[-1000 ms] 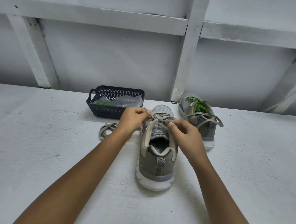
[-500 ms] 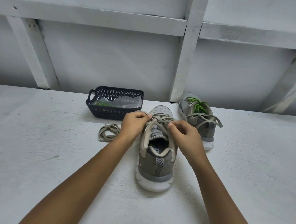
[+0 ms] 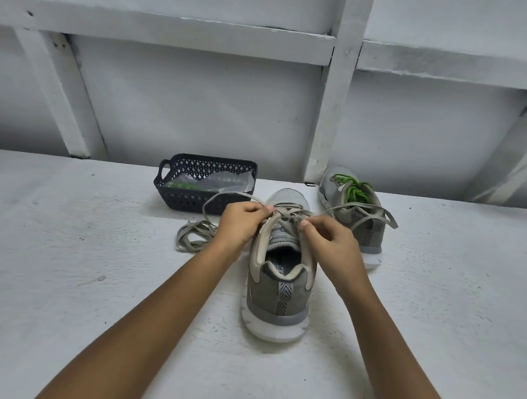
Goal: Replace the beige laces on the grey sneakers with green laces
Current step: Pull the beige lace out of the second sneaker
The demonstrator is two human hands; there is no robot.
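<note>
A grey sneaker [image 3: 276,289] stands in the middle of the white surface, heel toward me, threaded with a beige lace [image 3: 289,214]. My left hand [image 3: 239,225] pinches the lace at the shoe's left eyelets; a loop of it arcs up to the left. My right hand [image 3: 330,243] pinches the lace on the right side, and its free end trails to the right over the second grey sneaker [image 3: 352,211]. That sneaker carries green laces [image 3: 354,189]. A loose beige lace [image 3: 192,235] lies bunched left of my left wrist.
A dark plastic basket [image 3: 203,200] sits behind the loose lace and holds a clear bag with green laces [image 3: 183,184] inside. A white wall with wooden framing [image 3: 335,111] rises just behind the shoes.
My left hand has drawn a loop of beige lace out to the left, so more lace now arcs above the basket. My right hand stays at the right eyelets.
</note>
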